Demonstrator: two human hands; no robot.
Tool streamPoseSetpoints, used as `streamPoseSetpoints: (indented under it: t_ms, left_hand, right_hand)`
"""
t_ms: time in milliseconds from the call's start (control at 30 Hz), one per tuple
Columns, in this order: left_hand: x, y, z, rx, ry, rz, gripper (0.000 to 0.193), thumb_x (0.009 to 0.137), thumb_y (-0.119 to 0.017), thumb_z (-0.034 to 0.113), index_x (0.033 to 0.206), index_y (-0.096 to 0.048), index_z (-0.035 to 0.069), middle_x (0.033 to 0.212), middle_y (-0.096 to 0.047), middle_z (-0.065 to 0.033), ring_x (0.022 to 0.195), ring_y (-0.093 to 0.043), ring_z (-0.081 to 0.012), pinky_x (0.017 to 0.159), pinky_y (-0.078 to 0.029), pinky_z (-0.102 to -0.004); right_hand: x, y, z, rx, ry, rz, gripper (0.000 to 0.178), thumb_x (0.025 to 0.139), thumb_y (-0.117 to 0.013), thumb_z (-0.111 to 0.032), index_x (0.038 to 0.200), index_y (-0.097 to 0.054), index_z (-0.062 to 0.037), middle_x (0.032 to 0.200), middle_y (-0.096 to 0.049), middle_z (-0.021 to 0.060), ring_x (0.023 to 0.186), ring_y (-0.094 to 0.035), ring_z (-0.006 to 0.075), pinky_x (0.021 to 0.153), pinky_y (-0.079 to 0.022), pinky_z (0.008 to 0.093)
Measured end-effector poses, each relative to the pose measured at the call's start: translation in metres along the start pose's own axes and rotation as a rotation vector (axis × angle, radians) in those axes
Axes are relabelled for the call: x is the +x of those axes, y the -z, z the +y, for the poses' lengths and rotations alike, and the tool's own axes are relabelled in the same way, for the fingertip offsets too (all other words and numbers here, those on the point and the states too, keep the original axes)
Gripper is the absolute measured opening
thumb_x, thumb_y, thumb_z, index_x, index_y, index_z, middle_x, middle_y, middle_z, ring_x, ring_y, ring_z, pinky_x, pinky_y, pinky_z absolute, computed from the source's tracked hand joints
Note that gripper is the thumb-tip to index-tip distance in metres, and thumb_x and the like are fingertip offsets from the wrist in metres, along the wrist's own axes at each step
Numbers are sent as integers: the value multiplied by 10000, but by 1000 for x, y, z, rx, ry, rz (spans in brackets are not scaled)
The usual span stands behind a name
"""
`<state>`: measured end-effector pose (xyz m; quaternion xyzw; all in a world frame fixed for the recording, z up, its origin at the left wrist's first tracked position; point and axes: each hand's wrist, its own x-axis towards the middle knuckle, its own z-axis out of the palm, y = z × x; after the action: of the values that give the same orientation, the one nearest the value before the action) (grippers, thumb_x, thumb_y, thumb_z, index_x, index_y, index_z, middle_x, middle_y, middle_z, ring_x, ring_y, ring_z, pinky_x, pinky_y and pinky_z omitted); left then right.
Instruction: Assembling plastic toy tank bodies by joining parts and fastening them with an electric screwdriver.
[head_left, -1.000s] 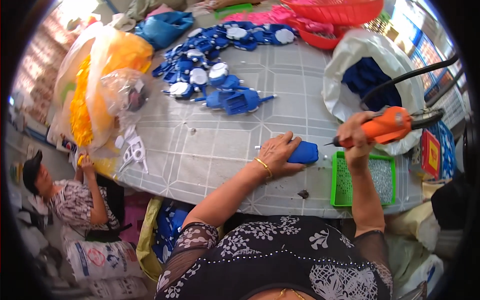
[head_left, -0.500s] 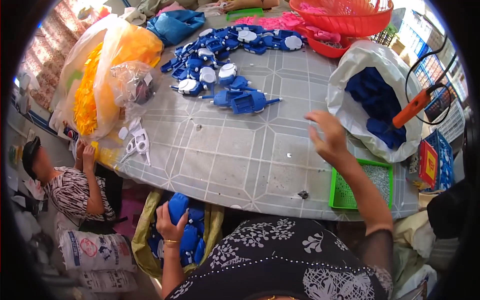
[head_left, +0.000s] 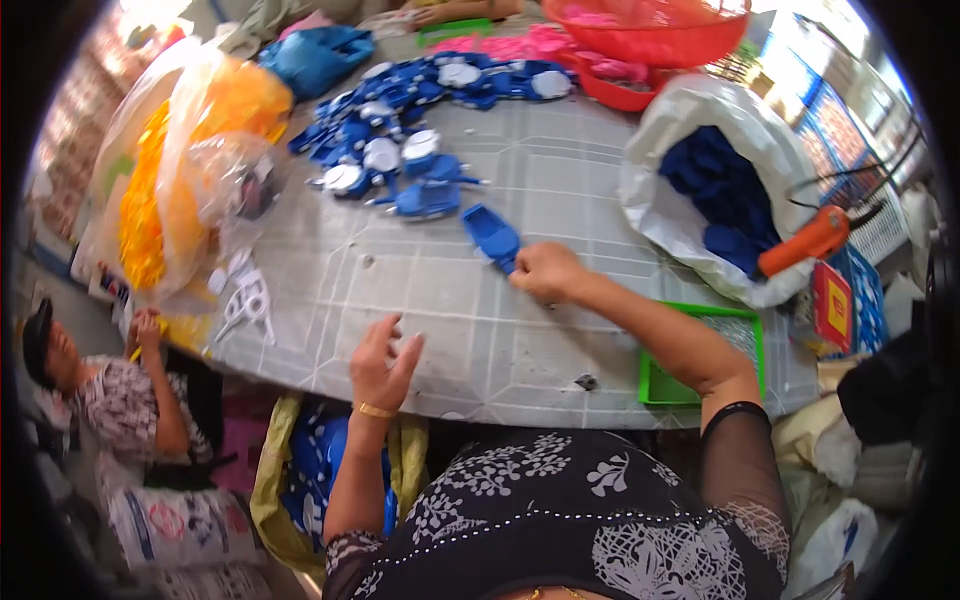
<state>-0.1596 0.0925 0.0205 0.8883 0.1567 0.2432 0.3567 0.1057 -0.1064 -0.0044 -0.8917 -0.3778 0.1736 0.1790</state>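
My right hand [head_left: 548,272] is closed on the near end of a blue plastic casing [head_left: 491,234], a shallow open-topped shell, held just over the table. Over the table's near edge, my left hand [head_left: 382,365] has its fingers apart and holds nothing. Beyond the held casing lies another blue casing [head_left: 425,200] at the near end of a long pile of blue and white plastic parts [head_left: 400,115]. Below my left forearm stands a yellow-green sack [head_left: 272,490] with blue parts inside.
A white bag of dark blue parts [head_left: 640,190] stands right, an orange-handled tool [head_left: 808,240] at its mouth. Near it sits a green tray [head_left: 655,385] of small metal pieces. White frames [head_left: 247,305] and a bag of yellow parts [head_left: 150,200] lie left. A person [head_left: 130,390] sits far left.
My right hand has come left and taken a blue casing from the near end of the pile. My left hand has risen out of the sack, empty, to above the table edge.
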Motion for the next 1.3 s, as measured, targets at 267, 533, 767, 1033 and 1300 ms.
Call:
streamPoseSetpoints:
  t_ms: [267, 533, 767, 1033, 1300]
  left_hand:
    - [98, -133, 56, 462, -200, -365, 729, 778, -759, 479, 1326, -545, 49, 1118, -617, -175, 1050, -634, -377, 853, -507, -504]
    - [89, -159, 80, 295, -570, -334, 793, 705, -762, 326, 1397, -523, 22, 1159, -593, -148, 1081, -564, -342, 940, -410, -467]
    - [87, -143, 70, 180, -582, -380, 812, 791, -776, 417, 1434, -510, -3, 1329, -583, -174, 1206, -535, -380, 1060, -379, -481]
    - [90, -138, 60, 139, -545, -450, 787, 761, -804, 409, 1389, -556, 4, 1273, -609, -174, 1176, -555, -370, 1057, -383, -479]
    - [93, -149, 71, -105, -687, -146, 604, 768, -803, 359, 1252, -633, 40, 1132, -660, -137, 1070, -621, -334, 959, -415, -468]
  right_hand:
    - [-68, 76, 22, 133, -2, 231, 267, 849, -615, -301, 943, -760, -98, 912, -739, 178, 889, -712, 378, 792, -548, 501]
    - [-41, 149, 230, -524, -708, 615, 410, 838, -675, -232, 1242, -660, -167, 1294, -630, 140, 1214, -607, 367, 955, -516, 523]
    - [-43, 141, 282, -916, -539, 447, 313, 868, -666, -147, 1180, -680, -131, 1136, -651, 107, 1120, -628, 343, 916, -531, 468]
    - [-72, 141, 179, 140, -336, 652, 284, 974, -638, -162, 1238, -659, -59, 945, -725, 108, 819, -717, 216, 712, -538, 361]
    - [-109, 40, 47, 859, 293, 455, 342, 950, -524, 85, 1251, -617, -47, 1283, -654, 110, 1214, -610, 203, 1067, -471, 329]
